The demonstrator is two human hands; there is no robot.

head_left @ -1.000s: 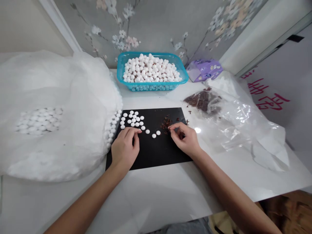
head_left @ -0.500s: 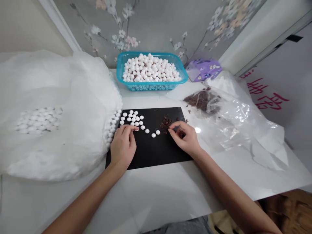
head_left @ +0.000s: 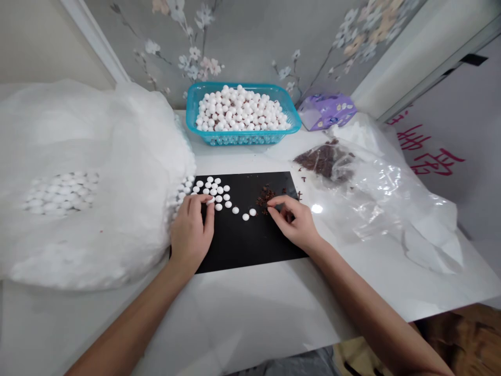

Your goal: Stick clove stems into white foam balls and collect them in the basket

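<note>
My left hand (head_left: 191, 227) is at the left side of a black mat (head_left: 242, 243), its thumb and index finger closing around a small white ball (head_left: 211, 199). Several loose white balls (head_left: 218, 189) lie just beyond its fingertips, and a few more trail toward the right. At the mat's right side, my right hand (head_left: 294, 221) pinches thumb and index fingertips together beside a small pile of dark brown bits (head_left: 265, 195). Whatever sits between those fingertips is too small to make out.
A large white translucent bag (head_left: 90, 235) of white balls fills the left. At the back stands a blue basket (head_left: 245, 134) heaped with white balls. A clear plastic bag (head_left: 368, 203) with brown bits lies right, near a purple packet (head_left: 329, 110).
My left hand has drawn slightly left and back, its thumb and index finger now around a white ball. The right hand has shifted slightly left, still pinched by the brown pile.
</note>
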